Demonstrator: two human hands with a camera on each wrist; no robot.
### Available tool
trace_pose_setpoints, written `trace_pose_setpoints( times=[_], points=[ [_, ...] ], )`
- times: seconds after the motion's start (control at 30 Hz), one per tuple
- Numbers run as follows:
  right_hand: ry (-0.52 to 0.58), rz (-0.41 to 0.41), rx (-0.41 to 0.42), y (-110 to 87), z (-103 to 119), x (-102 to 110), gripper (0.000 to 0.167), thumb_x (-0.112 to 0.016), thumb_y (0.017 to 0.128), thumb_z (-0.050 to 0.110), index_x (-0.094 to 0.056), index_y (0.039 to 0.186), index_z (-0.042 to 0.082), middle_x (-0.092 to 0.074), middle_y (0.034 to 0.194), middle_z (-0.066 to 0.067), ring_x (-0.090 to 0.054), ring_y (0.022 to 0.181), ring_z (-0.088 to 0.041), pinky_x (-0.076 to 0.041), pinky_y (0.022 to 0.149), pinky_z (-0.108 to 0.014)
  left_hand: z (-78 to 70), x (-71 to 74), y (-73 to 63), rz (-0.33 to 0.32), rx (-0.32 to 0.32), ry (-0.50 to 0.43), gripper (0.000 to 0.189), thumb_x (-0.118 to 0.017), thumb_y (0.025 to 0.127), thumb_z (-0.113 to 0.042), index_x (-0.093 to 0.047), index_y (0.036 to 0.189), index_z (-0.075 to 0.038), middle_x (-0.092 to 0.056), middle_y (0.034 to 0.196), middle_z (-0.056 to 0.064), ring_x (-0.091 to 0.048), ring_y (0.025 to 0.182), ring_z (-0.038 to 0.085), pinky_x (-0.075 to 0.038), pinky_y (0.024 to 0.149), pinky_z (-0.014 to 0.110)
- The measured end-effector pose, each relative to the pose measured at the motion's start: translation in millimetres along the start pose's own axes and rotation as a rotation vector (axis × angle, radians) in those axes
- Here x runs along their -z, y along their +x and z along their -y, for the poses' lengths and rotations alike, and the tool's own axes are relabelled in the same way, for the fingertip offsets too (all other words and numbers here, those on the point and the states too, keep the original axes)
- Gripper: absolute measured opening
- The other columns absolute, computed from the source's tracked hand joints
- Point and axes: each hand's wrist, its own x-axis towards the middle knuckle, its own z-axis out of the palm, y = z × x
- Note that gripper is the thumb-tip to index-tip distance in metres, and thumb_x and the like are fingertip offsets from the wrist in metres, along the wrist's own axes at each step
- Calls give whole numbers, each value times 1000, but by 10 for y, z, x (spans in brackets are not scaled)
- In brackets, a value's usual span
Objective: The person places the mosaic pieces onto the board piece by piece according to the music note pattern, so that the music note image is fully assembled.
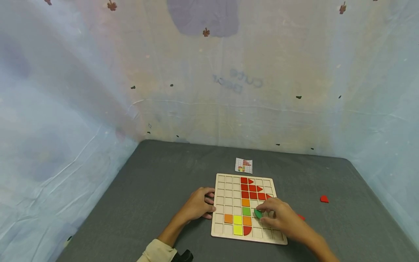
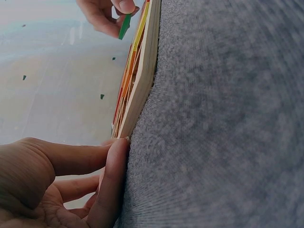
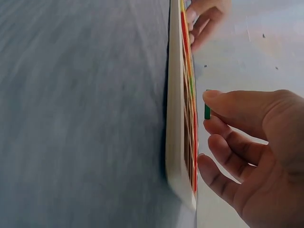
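Note:
A square wooden grid board [image 1: 228,236] lies on the grey table, with red, orange, yellow and green tiles set in some of its cells. At its left edge is my left hand [image 1: 198,205], its thumb and fingers bent and holding that edge. My right hand [image 1: 281,217] is over the right half of the board and pinches a dark green tile [image 1: 258,213] between thumb and fingertips. In the right wrist view this green tile [image 3: 207,111] appears edge-on, apart from the board. The cells under the right hand are hidden.
A small pattern card [image 1: 243,165] with a coloured grid lies just beyond the board. To the right, a loose red tile [image 1: 324,199] rests on the grey tabletop [image 1: 170,163], and another red tile [image 1: 301,217] is partly behind the right hand. A pale printed curtain [image 1: 196,120] surrounds the table.

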Motion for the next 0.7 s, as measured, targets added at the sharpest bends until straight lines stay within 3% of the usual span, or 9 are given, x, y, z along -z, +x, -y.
trace_pose_setpoints(
  times=[0.5, 0.7],
  points=[
    [50, 50, 87, 142, 233, -264, 19, -81, 95, 20, -78, 113, 19, -68, 108, 12, -60, 98, -8, -58, 84, -29, 14, 3, -3, 2, -1, 0, 66, -77, 85, 10, -54, 147, 8, -57, 124, 16, -64, 102, 24, -67, 60, 36],
    [57, 46, 146, 184, 307, -332, 20, -83, 93, 17, -79, 112, 18, -67, 106, 11, -59, 95, -8, -58, 82, -28, 18, 6, 3, 5, -1, 1, 66, -77, 85, 10, -54, 147, 7, -57, 124, 16, -64, 102, 24, -67, 60, 36]
  ],
)
